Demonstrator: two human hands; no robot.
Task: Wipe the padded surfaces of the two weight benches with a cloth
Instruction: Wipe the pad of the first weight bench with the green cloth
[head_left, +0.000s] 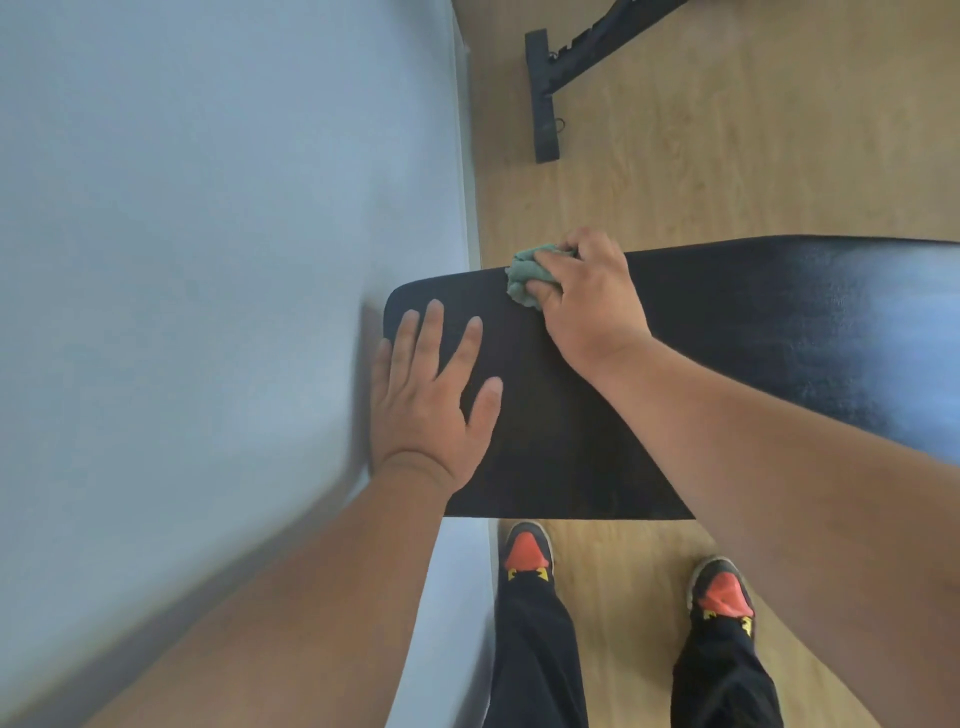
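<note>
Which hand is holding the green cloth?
The right hand grips the bunched green cloth at the black bench pad's far edge. The left hand just lies flat on the pad, fingers spread.

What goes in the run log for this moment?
right hand: grips cloth on bench pad far edge | left hand: flat on pad | second bench: untouched

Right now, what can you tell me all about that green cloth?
The cloth is a small teal-green rag that looks soft and fuzzy, like terry. It is scrunched into a wad, not spread flat. It sits on the far edge of the black bench pad, near the end by the wall. The right hand grips it, its fingers curled round it and hiding part of it.
</note>
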